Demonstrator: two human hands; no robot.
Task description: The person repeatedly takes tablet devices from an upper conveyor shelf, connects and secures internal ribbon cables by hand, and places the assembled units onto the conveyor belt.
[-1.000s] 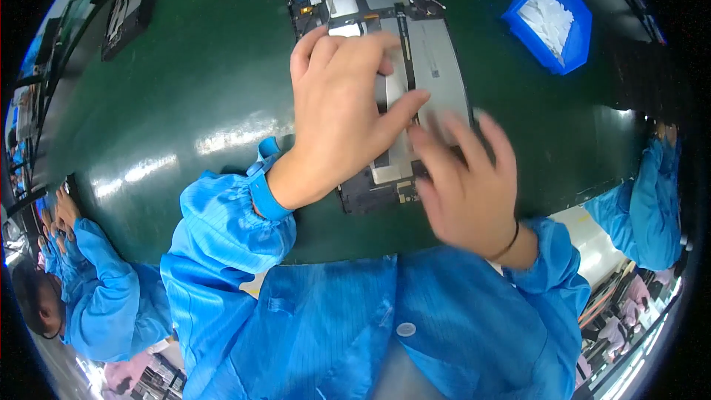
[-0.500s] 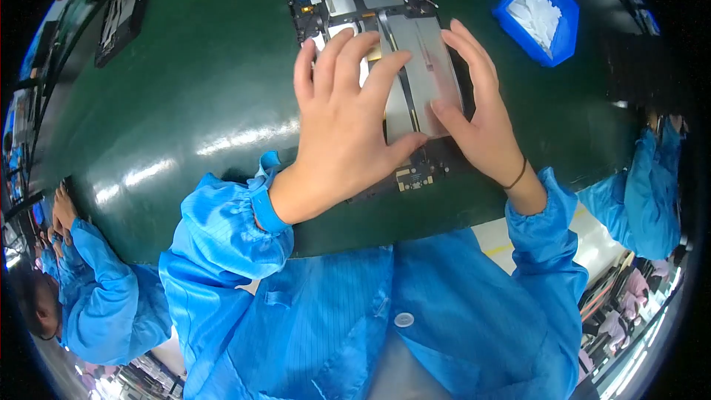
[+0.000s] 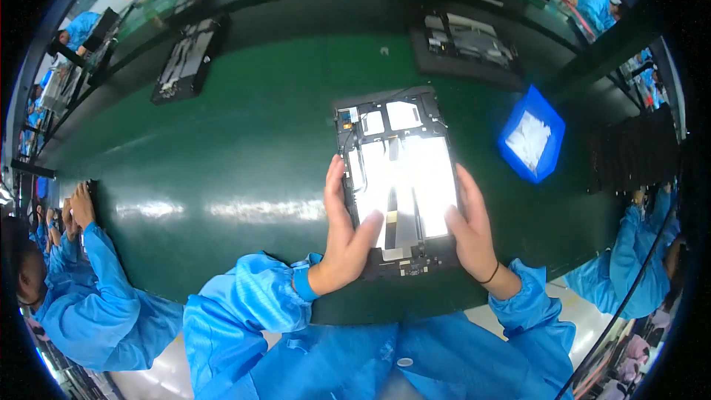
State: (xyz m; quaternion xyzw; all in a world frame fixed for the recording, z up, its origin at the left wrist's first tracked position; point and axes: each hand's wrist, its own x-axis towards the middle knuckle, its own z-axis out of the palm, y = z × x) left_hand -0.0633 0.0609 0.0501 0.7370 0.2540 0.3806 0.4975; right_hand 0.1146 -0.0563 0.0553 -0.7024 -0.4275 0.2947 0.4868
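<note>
An opened tablet (image 3: 404, 231) with its inner parts showing is held between my two hands over the green table. Bright glare whitens its silver battery plates. My left hand (image 3: 346, 233) grips the left edge, thumb on top and fingers along the side. On the opposite edge my right hand (image 3: 474, 230) has its thumb over the rim and its fingers behind. A small circuit board (image 3: 417, 267) shows at the near end, and a camera-like part with a flat cable sits at the far left corner.
A blue bin (image 3: 549, 167) of white pieces stands right of the tablet. Other opened tablets lie farther off, one at the left (image 3: 183, 63) and one on black foam (image 3: 468, 46). A co-worker (image 3: 96, 304) in blue sits at my left, another (image 3: 629, 267) at my right.
My left hand has gone from lying over the tablet's middle to gripping its left edge; my right hand now grips the right edge. The view has tilted up, showing more of the far table.
</note>
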